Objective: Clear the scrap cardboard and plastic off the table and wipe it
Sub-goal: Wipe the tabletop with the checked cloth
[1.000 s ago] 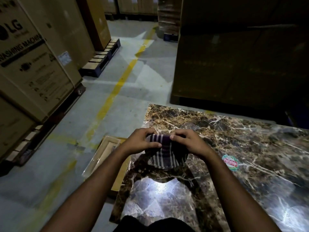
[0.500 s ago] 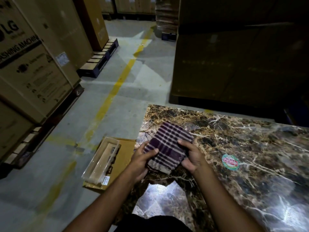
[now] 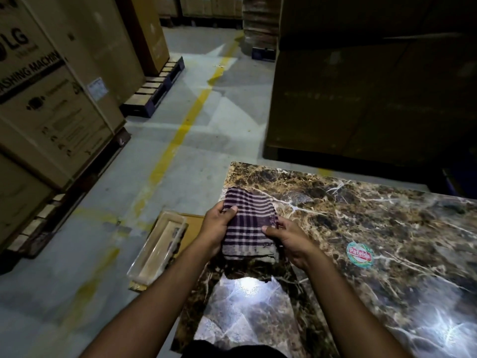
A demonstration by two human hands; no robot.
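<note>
Head view: both hands hold a folded purple-and-white checked cloth [image 3: 246,226] over the far left corner of the marble-patterned table [image 3: 361,215]. The left hand [image 3: 218,229] curls around the cloth's left edge, thumb on top; the right hand [image 3: 290,241] pinches its right edge between thumb and fingers. A round red-and-green sticker [image 3: 360,255] sits on the tabletop to the right of the hands. On the floor beside the table's left edge lie a clear plastic tray [image 3: 158,251] and a flat cardboard piece [image 3: 193,223].
</note>
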